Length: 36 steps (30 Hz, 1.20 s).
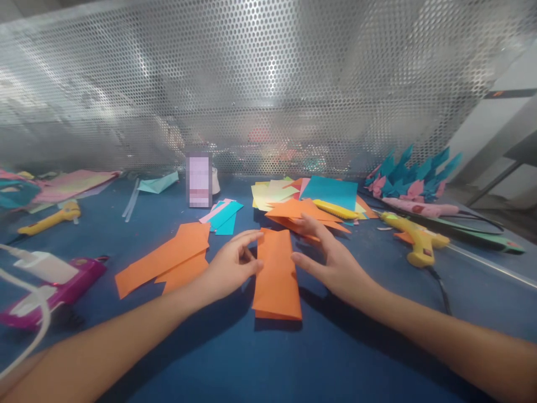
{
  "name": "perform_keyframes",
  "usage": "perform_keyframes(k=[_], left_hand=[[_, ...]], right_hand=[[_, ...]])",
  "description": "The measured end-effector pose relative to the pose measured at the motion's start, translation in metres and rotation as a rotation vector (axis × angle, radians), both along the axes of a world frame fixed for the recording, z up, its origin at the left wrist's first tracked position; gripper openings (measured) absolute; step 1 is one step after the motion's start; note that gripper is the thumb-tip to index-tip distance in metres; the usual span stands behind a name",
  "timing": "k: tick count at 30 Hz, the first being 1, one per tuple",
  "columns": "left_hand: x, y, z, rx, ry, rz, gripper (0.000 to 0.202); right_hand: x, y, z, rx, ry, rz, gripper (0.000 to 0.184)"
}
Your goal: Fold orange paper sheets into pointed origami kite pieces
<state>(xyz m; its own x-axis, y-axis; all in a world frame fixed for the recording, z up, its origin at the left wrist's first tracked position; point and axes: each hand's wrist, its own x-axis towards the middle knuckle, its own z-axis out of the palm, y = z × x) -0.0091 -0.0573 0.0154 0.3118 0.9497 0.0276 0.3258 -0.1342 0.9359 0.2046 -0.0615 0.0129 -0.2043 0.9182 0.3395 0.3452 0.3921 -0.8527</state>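
A folded orange paper strip [277,274] stands out lengthwise in front of me, its layers slightly apart at the near end. My left hand [235,263] has its fingers curled at the strip's left edge, the thumb and forefinger on the paper. On the other side, my right hand [331,252] is open with fingers apart, the thumb tip by the strip's right edge. Its fingertips reach toward a pile of orange paper [293,210] behind the strip. To the left of my left hand lie more orange paper pieces [172,252].
A yellow glue gun [422,238] and a yellow cutter [335,209] lie right; another glue gun [50,218] lies left. A magenta power strip [79,282] with cables sits near left. A phone [198,179] stands at the back. Blue and pink folded paper [413,176] is far right.
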Motion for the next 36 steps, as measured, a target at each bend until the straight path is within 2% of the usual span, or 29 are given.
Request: perform_keyframes(k=[2, 5, 7, 16, 25, 32, 36], left_hand=[[-0.0021, 0.0041, -0.0031, 0.048, 0.052, 0.0, 0.047], [-0.0036, 0.0054, -0.0065, 0.131, 0.126, 0.008, 0.045], [-0.0048, 0.005, -0.007, 0.159, 0.164, 0.011, 0.046], [-0.0098, 0.0113, -0.0018, 0.154, 0.273, -0.004, 0.047], [-0.0096, 0.0098, -0.0028, 0.169, 0.304, -0.013, 0.047], [-0.0109, 0.0091, -0.0035, 0.198, 0.3, 0.0, 0.049], [-0.0107, 0.0065, -0.0016, 0.231, 0.355, 0.005, 0.04]], right_hand=[[0.0025, -0.0014, 0.0006, 0.246, -0.243, 0.059, 0.052], [0.0028, -0.0059, 0.0025, 0.331, -0.416, 0.238, 0.031], [0.0015, -0.0074, 0.0025, 0.339, -0.479, 0.315, 0.027], [0.001, -0.0041, -0.0041, 0.39, -0.597, 0.378, 0.03], [-0.0027, -0.0041, -0.0032, 0.499, -0.672, 0.438, 0.032], [-0.0027, -0.0048, -0.0035, 0.502, -0.699, 0.473, 0.034], [-0.0036, -0.0069, -0.0022, 0.51, -0.699, 0.475, 0.035]])
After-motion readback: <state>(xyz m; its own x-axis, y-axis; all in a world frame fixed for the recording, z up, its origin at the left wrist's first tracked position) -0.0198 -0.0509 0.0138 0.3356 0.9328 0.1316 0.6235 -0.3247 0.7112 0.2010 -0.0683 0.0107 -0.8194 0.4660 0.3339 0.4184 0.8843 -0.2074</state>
